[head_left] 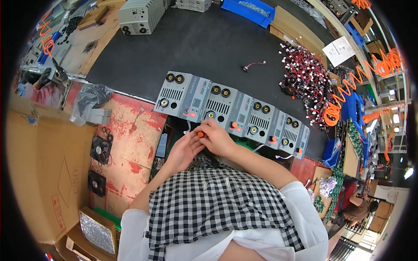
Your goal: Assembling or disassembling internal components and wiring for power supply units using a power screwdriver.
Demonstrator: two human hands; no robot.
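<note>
My two hands meet in front of a row of grey front panels (238, 114) with black-ringed sockets and slotted vents. A small orange knob (200, 134) sits between them. The fingers of my right hand (219, 138) are closed about it. My left hand (185, 151) lies palm up beneath, open, its fingers stretched out toward the knob. Other orange knobs (234, 125) are fitted on the panels to the right. On the leftmost panel (176, 96), no orange knob shows. White wires (284, 157) hang below the panels' near edge.
A black mat (196, 48) covers the bench. Red-black wire bundles (305, 78) pile at right beside an orange coiled hose (333, 111). At the back stand grey housings (141, 16) and a blue bin (250, 11). Cardboard (48, 174), black fans (101, 148) and a phone (161, 145) lie left.
</note>
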